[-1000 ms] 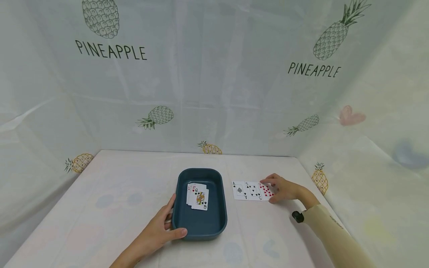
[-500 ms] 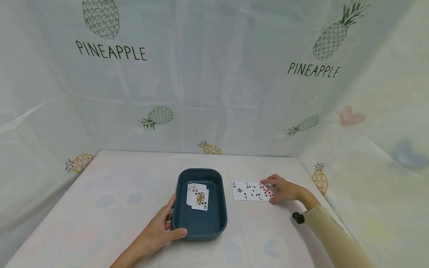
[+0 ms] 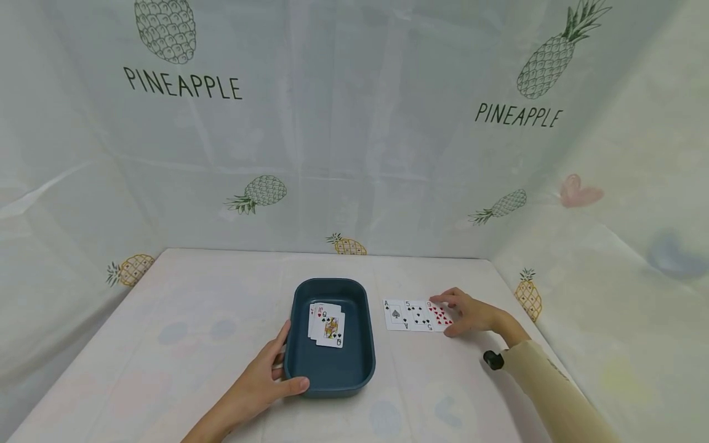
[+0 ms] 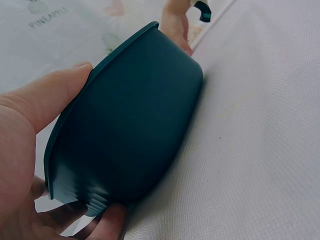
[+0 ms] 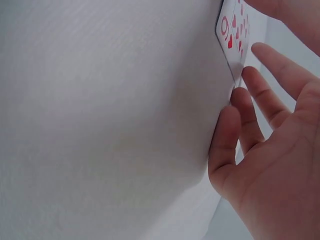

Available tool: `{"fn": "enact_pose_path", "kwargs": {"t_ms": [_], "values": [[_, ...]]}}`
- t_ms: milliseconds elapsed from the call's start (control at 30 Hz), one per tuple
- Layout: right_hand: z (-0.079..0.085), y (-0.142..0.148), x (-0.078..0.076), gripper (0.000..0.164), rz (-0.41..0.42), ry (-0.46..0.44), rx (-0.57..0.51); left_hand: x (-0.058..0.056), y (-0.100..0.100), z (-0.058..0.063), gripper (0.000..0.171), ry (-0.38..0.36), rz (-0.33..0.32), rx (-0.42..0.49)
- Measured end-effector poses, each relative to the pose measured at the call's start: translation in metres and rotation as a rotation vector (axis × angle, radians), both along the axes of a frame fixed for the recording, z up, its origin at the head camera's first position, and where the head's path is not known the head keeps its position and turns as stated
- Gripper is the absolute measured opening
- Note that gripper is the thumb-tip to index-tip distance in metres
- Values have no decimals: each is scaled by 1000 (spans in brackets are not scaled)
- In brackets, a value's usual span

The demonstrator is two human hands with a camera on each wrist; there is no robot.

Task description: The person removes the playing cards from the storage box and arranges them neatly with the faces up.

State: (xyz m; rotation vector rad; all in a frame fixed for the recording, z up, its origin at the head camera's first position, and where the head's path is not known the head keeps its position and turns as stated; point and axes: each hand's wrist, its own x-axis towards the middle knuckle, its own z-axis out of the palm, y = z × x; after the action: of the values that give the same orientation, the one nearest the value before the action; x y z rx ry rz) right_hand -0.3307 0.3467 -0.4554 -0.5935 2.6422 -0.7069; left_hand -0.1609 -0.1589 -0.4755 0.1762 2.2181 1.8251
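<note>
My left hand (image 3: 256, 375) grips a dark blue rectangular tray (image 3: 328, 384) at its left side. In the left wrist view, the thumb (image 4: 55, 95) lies at the rim and the other fingers bend round the lower end. Inside the tray lies a small fanned pile of playing cards (image 3: 332, 332), a queen on top. Right of the tray, an ace of spades (image 3: 395, 315), a five of spades (image 3: 419, 317) and a nine of hearts (image 3: 440, 315) lie face up in an overlapping row. My right hand (image 3: 469, 314) has its spread fingers and thumb at the nine's edges, partly hiding it.
A pale patterned cloth covers the table (image 3: 221, 289). Hanging sheets with pineapple prints enclose the back (image 3: 354, 123) and sides. A black strap or device (image 3: 492, 359) sits at the right cuff.
</note>
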Motion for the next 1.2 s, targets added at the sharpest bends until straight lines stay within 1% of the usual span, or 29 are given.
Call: {"fn": "enact_pose_path", "kwargs": {"t_ms": [300, 467, 600, 700, 833, 933, 1067, 1200], "values": [[-4, 3, -3, 88, -20, -14, -26, -1, -1, -2, 117, 0, -19, 38], [-5, 2, -2, 89, -17, -15, -42, -2, -1, -2, 117, -2, -25, 50], [-2, 4, 1, 91, -32, -34, -55, -2, -1, -2, 117, -5, -23, 42], [3, 3, 3, 90, -34, -25, -68, -1, -1, -2, 117, -3, -18, 34], [13, -2, 8, 86, -4, 34, -114, -1, -1, -3, 117, -2, -19, 38], [22, -12, 12, 80, 40, 113, -151, -1, -1, -3, 117, -1, -17, 34], [36, -33, 19, 73, 84, 212, -190, -1, -1, -3, 118, -1, -7, 11], [47, -61, 27, 73, 91, 261, -202, -1, 0, -2, 118, 1, -7, 5]]}}
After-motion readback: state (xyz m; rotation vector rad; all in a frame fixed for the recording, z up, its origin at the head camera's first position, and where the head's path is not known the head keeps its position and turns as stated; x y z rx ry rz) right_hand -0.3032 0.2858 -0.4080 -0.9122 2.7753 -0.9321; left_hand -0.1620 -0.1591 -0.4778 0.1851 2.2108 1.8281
